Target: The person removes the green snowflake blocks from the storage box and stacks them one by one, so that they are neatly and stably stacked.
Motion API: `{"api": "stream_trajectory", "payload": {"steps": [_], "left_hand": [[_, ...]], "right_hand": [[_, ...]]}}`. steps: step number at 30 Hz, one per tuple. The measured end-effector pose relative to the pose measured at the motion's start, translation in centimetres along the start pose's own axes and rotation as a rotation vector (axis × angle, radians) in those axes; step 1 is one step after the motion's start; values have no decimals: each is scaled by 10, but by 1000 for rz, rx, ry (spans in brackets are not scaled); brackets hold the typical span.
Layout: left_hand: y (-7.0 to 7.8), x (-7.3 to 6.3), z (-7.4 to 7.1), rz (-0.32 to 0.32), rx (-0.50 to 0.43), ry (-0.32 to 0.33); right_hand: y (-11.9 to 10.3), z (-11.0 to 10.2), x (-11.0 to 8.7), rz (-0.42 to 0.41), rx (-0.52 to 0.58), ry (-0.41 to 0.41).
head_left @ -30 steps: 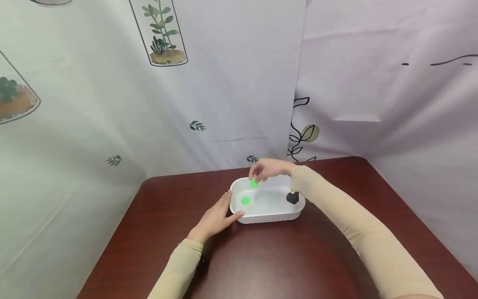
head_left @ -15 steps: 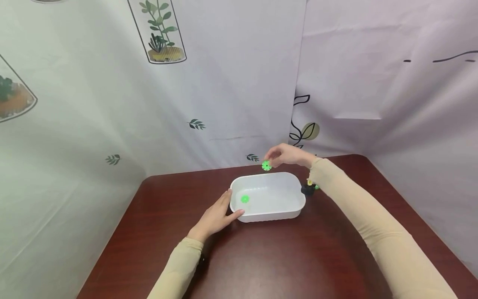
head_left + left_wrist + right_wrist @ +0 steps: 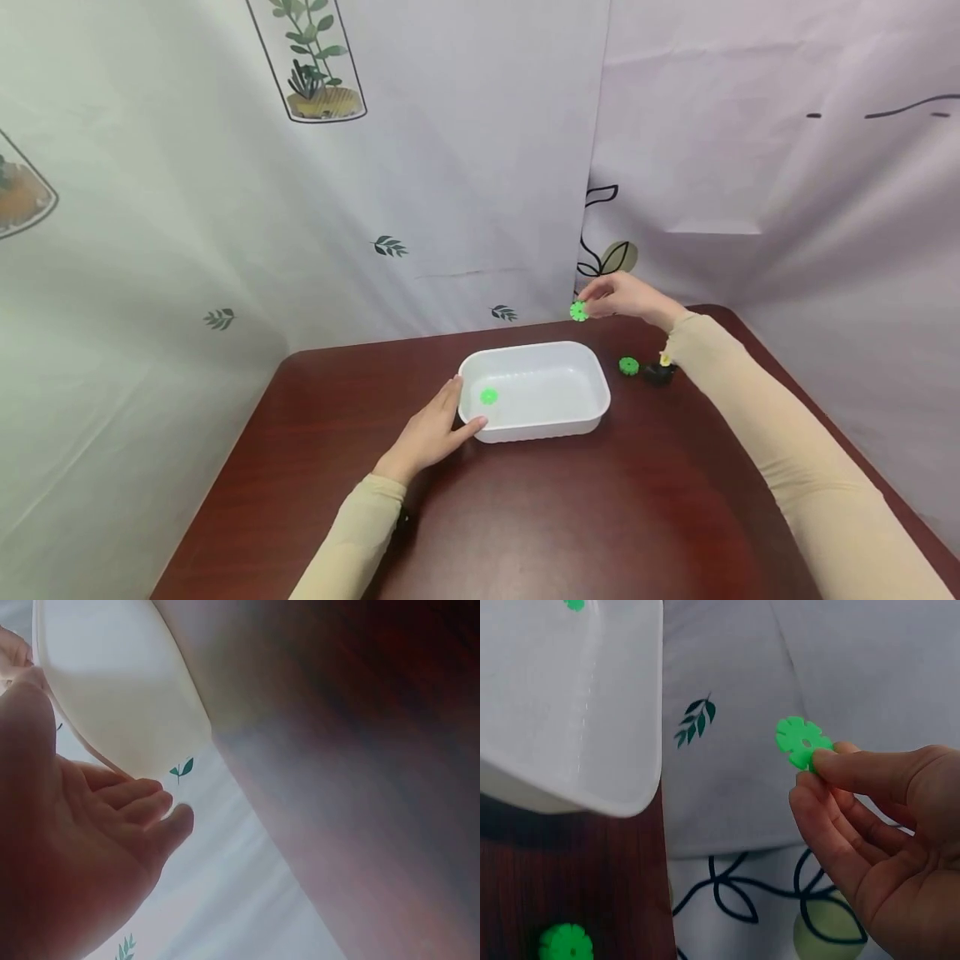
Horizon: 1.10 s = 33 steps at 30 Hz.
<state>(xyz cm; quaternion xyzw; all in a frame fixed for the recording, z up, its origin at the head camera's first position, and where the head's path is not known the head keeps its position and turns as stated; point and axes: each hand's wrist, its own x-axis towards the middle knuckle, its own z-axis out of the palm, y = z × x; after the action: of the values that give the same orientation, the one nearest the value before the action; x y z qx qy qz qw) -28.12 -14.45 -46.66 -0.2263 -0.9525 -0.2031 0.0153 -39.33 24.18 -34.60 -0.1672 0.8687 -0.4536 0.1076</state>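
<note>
My right hand pinches a green notched plastic disc between thumb and fingertips, above the table's far edge. The right wrist view shows the disc's slots and central hole clearly. At the left end of a white oval-cornered tub rests my left hand, its thumb along the front rim and its straight fingers against the side. Inside the tub, toward the left, lies a second green disc. A third green disc is on the table just right of the tub.
The dark red-brown wooden table meets a printed fabric backdrop at its far edge. A small black device with a yellow flower hangs under my right wrist.
My right hand has carried the green disc up out of the tub and to the right, past the rim. The disc on the table has come into view. My left hand stays on the tub.
</note>
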Motion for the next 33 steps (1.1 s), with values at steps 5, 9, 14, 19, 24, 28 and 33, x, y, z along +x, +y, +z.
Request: {"api": "stream_trajectory", "payload": {"steps": [5,9,14,19,24,28,33], "left_hand": [[0,1,1,51,80,31],[-1,1,0,63,130,24],[1,0,-1,63,180,8],[5,0,0,54,211,3],[6,1,2,55,202,17],[6,0,3,45,181,18],[5,-2,3,54,158,27]], "right_hand": [[12,-9,-12,42,32,29],[22,-12,-22,63,42,46],[42,-12,-32,99,63,80],[64,-9,-43,129,98,116],[82,-4,-51,142,122,133],[92,1,-55,156,121,122],[103,6,-57,160,148,92]]}}
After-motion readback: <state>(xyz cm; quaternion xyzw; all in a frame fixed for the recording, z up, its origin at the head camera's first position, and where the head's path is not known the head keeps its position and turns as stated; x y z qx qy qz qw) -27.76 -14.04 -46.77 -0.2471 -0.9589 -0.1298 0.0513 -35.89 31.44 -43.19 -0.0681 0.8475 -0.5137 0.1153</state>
